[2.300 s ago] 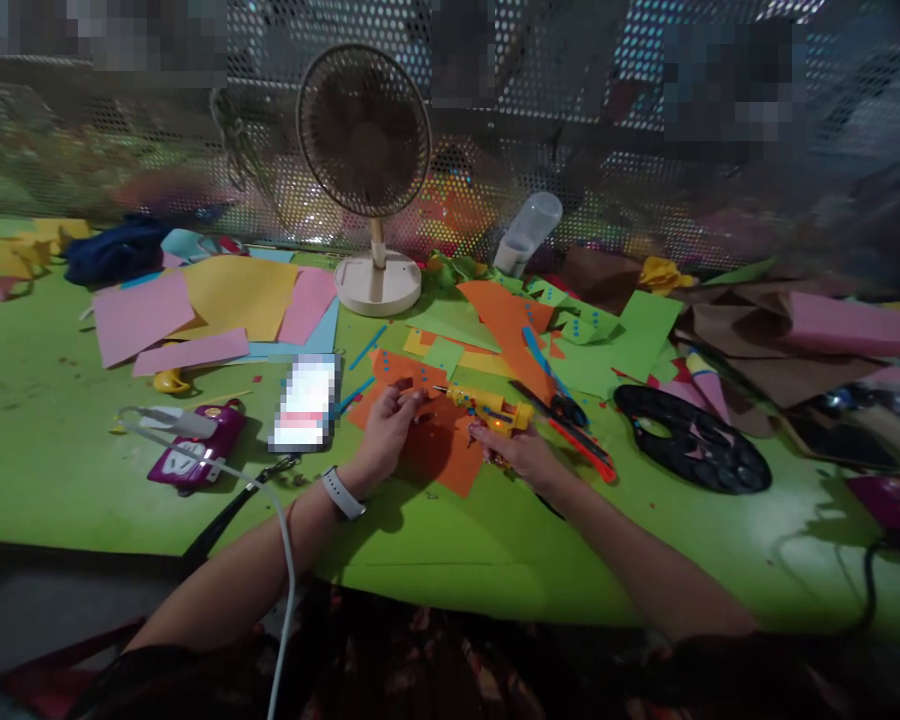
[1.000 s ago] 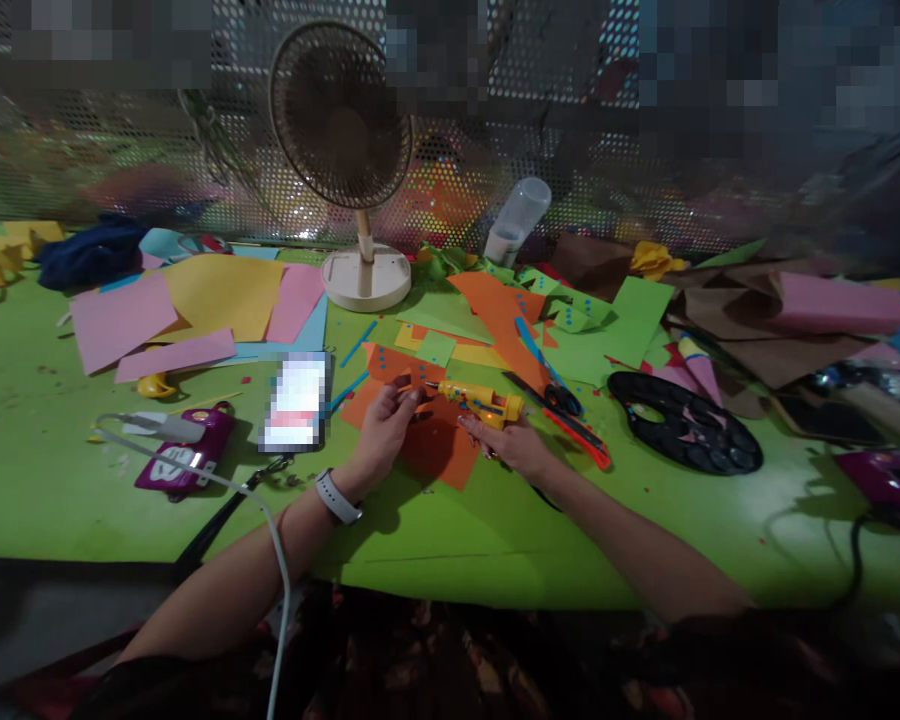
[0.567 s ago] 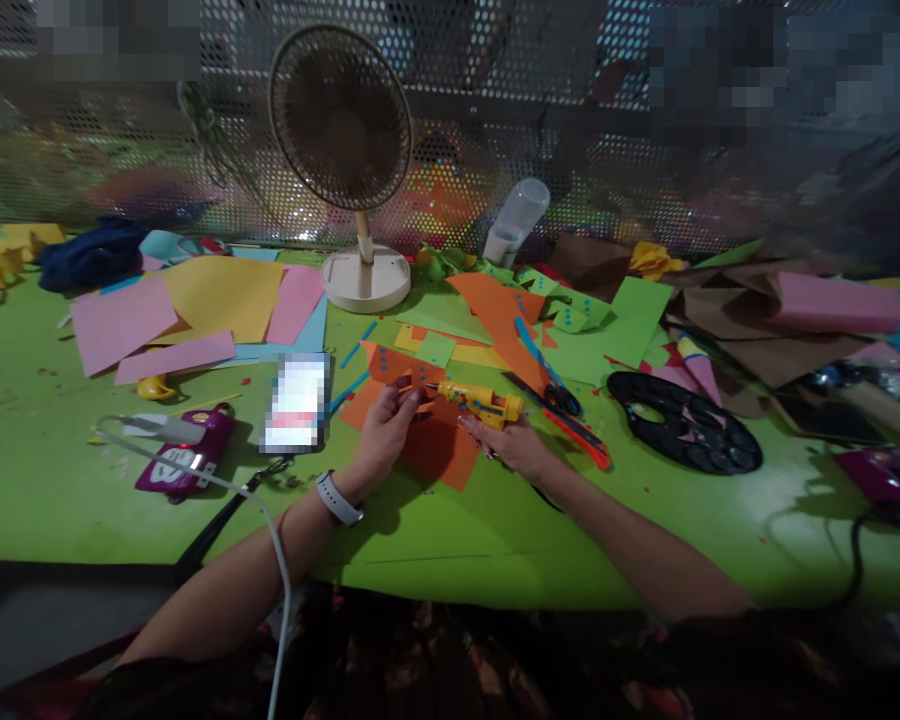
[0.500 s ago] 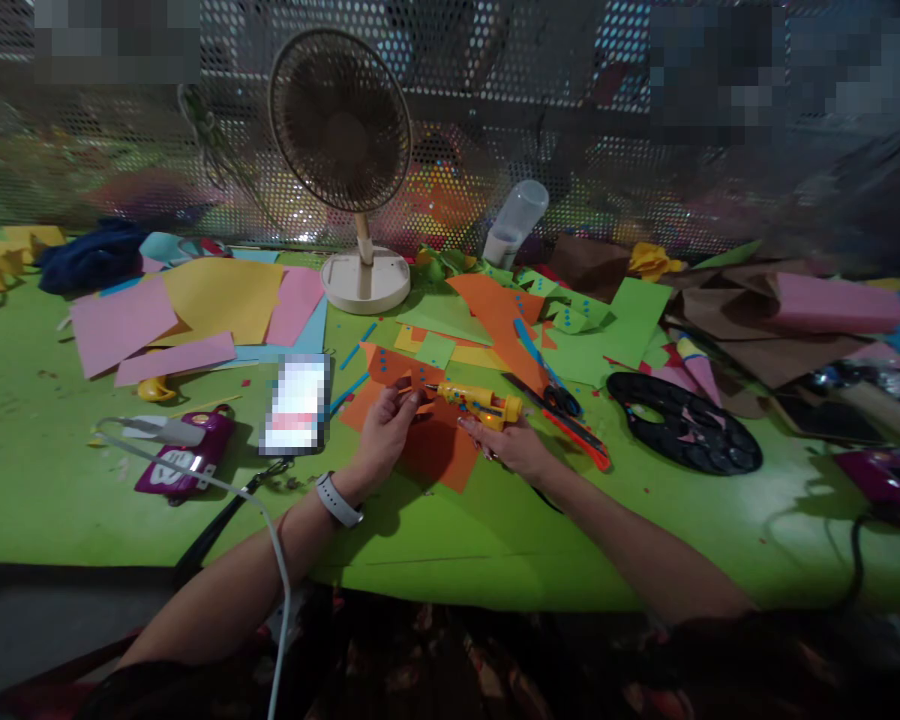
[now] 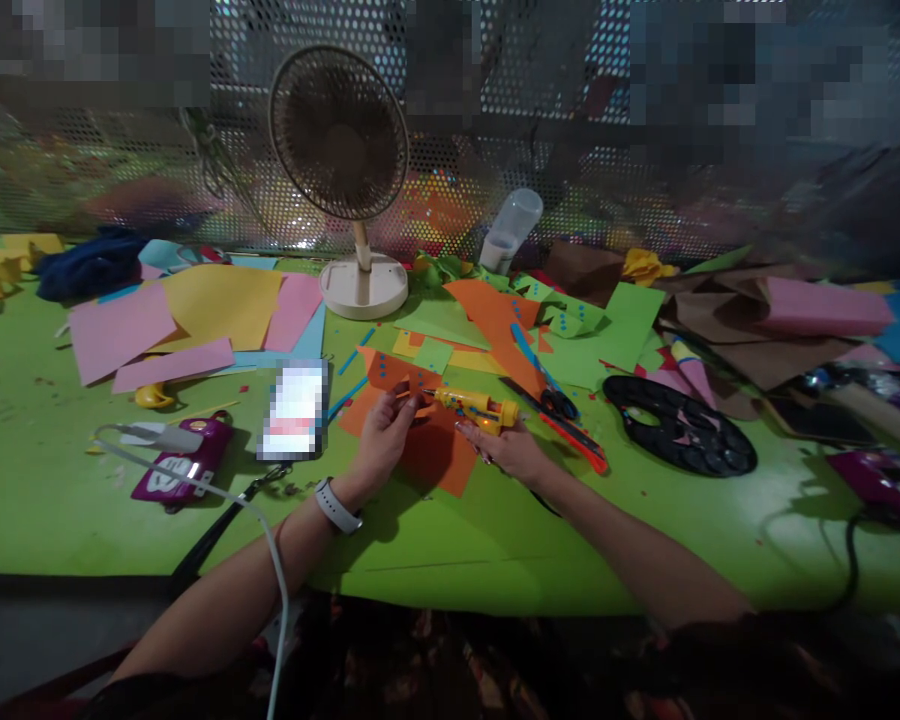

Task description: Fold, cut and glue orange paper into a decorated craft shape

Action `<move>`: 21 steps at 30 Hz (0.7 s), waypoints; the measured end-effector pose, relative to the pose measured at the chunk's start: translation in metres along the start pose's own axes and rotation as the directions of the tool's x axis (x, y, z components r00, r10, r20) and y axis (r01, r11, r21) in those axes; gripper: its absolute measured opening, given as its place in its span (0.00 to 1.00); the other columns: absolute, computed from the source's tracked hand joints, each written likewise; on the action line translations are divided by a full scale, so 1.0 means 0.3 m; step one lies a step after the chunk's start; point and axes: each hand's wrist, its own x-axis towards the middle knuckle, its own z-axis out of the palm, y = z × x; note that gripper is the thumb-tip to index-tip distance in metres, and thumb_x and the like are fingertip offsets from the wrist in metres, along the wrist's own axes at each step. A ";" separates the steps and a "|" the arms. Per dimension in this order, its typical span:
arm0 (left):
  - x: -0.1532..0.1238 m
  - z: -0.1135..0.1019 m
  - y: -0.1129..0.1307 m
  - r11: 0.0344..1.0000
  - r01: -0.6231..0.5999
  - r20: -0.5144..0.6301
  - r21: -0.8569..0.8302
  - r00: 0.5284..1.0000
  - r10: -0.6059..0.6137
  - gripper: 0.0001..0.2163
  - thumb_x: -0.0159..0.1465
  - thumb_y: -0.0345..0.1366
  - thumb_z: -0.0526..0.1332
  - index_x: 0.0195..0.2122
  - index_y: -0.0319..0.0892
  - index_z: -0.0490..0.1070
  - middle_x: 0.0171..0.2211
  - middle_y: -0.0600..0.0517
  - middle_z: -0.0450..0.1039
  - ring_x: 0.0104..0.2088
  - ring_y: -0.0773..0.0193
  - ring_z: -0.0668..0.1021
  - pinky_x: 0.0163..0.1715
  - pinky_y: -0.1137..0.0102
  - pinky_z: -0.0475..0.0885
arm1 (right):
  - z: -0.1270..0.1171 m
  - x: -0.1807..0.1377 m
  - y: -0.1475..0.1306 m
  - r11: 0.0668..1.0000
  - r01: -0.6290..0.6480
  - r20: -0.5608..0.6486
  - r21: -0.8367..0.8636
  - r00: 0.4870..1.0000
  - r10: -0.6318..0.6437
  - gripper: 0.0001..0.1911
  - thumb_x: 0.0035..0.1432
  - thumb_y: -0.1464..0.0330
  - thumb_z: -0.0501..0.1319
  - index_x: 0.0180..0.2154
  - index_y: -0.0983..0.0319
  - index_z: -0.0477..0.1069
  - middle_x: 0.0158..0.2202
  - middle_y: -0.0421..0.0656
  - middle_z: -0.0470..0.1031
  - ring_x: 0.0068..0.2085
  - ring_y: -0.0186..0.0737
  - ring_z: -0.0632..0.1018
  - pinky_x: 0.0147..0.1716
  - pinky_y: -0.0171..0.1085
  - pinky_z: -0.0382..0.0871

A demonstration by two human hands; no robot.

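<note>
My right hand [image 5: 511, 452] grips a yellow glue gun [image 5: 474, 406], its nozzle pointing left toward my left hand. My left hand [image 5: 385, 437], with a white watch on the wrist, is closed in a pinch on a small orange paper piece [image 5: 411, 399] at the nozzle tip. Both hands hover over an orange paper sheet [image 5: 439, 452] lying on the green table [image 5: 60, 440].
A desk fan [image 5: 343, 165] stands behind the hands. A phone [image 5: 295, 410] and a purple device [image 5: 182, 465] with a white cable lie to the left. Scissors and a red cutter [image 5: 570, 432], a black palette [image 5: 679, 424], a plastic cup [image 5: 510, 229] and loose coloured papers lie around.
The hands keep the same hold; the glue gun nozzle stays at the small orange piece. Only the view has shifted slightly.
</note>
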 end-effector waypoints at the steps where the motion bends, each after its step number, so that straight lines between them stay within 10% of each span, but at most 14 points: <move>1: 0.000 0.000 0.000 1.000 -0.003 -0.001 0.004 1.000 0.003 0.16 0.59 0.45 0.66 0.45 0.46 0.70 0.42 0.49 0.78 0.41 0.57 0.80 0.41 0.62 0.77 | 0.000 0.000 -0.002 1.000 -0.004 0.000 -0.002 1.000 0.004 0.15 0.48 0.55 0.66 0.30 0.60 0.73 0.16 0.35 0.64 0.16 0.30 0.62 0.16 0.34 0.59; 21: 0.003 -0.008 -0.014 0.995 -0.067 0.005 0.068 0.998 0.067 0.13 0.62 0.42 0.63 0.46 0.45 0.71 0.44 0.48 0.77 0.42 0.60 0.80 0.40 0.65 0.77 | 0.002 -0.005 -0.019 1.000 -0.023 -0.031 0.005 0.999 0.023 0.13 0.46 0.56 0.67 0.28 0.58 0.72 0.17 0.37 0.63 0.22 0.37 0.68 0.19 0.36 0.62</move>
